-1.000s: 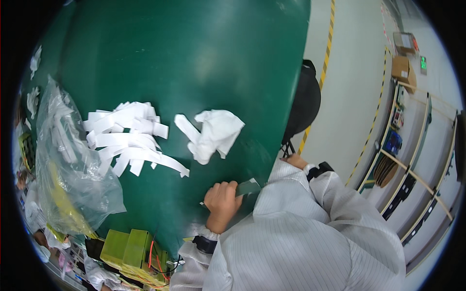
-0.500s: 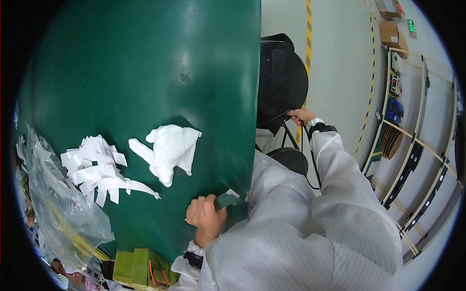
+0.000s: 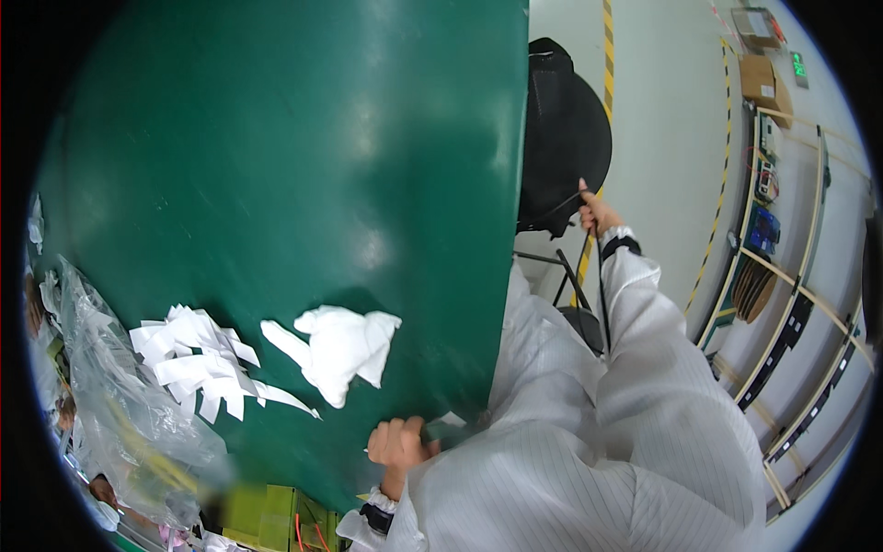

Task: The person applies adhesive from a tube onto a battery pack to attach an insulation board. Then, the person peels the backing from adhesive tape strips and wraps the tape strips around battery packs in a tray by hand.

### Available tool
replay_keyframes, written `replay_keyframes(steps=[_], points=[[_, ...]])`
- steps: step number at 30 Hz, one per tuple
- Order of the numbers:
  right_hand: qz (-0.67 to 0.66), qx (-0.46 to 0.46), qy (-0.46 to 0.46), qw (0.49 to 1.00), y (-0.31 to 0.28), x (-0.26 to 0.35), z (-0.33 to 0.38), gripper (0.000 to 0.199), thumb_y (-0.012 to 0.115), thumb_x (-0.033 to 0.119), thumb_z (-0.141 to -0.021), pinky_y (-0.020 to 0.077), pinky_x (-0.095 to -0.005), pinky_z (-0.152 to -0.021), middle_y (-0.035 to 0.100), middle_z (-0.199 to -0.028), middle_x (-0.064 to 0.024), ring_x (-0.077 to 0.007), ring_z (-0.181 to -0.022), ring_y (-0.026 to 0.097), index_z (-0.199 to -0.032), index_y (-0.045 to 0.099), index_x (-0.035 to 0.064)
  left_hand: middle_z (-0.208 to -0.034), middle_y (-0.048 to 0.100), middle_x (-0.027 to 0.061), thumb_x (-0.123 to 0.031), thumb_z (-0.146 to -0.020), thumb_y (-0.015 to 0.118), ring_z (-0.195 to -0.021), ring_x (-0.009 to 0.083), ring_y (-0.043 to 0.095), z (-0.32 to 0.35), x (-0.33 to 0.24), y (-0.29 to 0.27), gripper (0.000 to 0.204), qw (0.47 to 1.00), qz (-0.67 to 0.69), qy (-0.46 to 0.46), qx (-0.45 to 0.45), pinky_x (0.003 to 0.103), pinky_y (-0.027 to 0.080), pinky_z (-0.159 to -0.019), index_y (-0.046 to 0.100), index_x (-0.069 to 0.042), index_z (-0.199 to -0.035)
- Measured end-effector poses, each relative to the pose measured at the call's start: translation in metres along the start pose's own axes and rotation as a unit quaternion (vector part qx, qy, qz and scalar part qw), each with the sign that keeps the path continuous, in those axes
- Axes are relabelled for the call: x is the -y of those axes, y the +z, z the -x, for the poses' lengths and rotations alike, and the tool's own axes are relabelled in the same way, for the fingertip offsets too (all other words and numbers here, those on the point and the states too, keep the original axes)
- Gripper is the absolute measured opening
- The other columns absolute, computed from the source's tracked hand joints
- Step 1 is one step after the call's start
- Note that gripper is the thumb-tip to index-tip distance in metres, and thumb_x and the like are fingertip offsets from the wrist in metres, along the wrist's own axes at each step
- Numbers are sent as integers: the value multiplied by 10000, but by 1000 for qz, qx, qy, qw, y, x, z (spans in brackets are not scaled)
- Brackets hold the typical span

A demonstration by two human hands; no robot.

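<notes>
My right hand (image 3: pixel 598 214) reaches out beyond the table's right edge. Its fingers are closed on a thin black cord (image 3: pixel 602 299), beside a black fabric bag (image 3: pixel 567 138). The cord hangs down along my right forearm. My left hand (image 3: pixel 401 444) rests curled on the green table (image 3: pixel 248 156) near its front. A small white tip pokes out at its left, and a pale-cornered flat piece (image 3: pixel 449 420) lies by the thumb; what the fingers hold is hidden. Farther in on the table lie a crumpled white cloth (image 3: pixel 342 352) and a heap of white paper strips (image 3: pixel 207 361).
A clear plastic bag (image 3: pixel 138 428) covers the table's left side. Yellow-green boxes (image 3: pixel 267 517) with red wires stand at the lower left. Below the black bag are dark metal legs and a round black seat (image 3: pixel 581 324). A shelving rack (image 3: pixel 796 294) lines the right wall.
The view has shifted, so the table items appear lower. My right hand has turned, with a finger pointing up and the cord drawn taut below it. My left hand stays on the table.
</notes>
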State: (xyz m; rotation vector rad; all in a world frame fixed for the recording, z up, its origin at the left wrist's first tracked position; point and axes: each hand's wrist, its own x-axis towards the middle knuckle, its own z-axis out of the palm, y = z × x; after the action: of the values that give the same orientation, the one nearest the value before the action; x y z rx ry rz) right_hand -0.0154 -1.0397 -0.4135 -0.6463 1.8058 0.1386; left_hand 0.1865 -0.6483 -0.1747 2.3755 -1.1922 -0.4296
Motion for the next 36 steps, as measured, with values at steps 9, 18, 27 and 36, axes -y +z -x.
replay_keyframes(steps=[9, 18, 27, 36], points=[[75, 24, -42, 996, 0, 175, -37, 379, 622, 426, -735, 189, -201, -323, 351, -458, 56, -44, -339, 237, -586, 396, 160, -570, 395, 53, -240, -556, 587, -489, 225, 409, -3, -5, -4, 206, 998, -28, -21, 60, 345, 302, -440, 507, -102, -686], [302, 175, -67, 935, 2, 247, -61, 317, 533, 315, -807, 261, -242, -338, 378, -436, 25, -96, -342, 350, -561, 497, 118, -686, 458, 164, -137, -583, 608, -632, 356, 464, -8, -42, -9, 235, 947, -31, -302, 103, 445, 361, -534, 465, -33, -738], [677, 151, -286, 661, -12, 288, -16, 675, 705, 282, -638, 461, -293, -636, 574, -830, -149, -220, -715, 574, -1132, 417, -76, -723, 550, 221, -247, -742, 606, -677, 389, 532, -88, -89, -20, 297, 857, 79, -508, 36, 427, 418, -567, 484, -2, -857], [466, 374, -514, 616, 45, 375, 346, 318, 599, 90, -749, 401, -212, -623, 547, -814, -27, -91, -685, 490, -1041, 515, -2, -594, 317, -35, -425, -900, 279, -507, 41, 281, -275, -158, -109, 418, 645, 689, -244, -223, 185, 244, -440, 432, -38, -943]])
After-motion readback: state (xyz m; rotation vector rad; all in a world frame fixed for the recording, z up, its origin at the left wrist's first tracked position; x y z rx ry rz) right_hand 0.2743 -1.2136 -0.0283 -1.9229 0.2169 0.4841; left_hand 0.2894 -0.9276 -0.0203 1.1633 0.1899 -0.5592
